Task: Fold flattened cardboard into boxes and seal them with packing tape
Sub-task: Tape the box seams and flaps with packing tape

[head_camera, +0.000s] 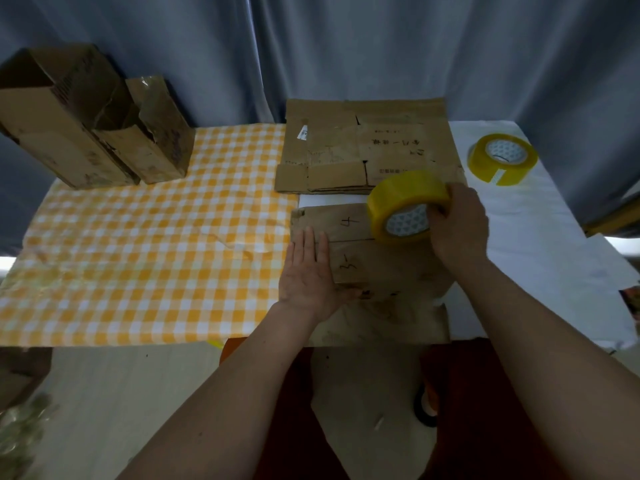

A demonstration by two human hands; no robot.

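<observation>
- Two flaps closed on the cardboard box before us, at the table's near edge.
- Our left hand presses flat on the box's left end, fingers straight and together.
- Our right hand grips the yellow tape roll on the box's far flap, fingers curled into its core.
- Flattened cardboard just beyond the box; spare tape roll further right.

A yellow checked tablecloth covers the table before grey curtains.

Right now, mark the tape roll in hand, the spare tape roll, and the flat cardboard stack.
held tape roll point(398, 199), head view, yellow outer band.
spare tape roll point(485, 164), head view, yellow side wall.
flat cardboard stack point(346, 147), head view, top sheet.
</observation>
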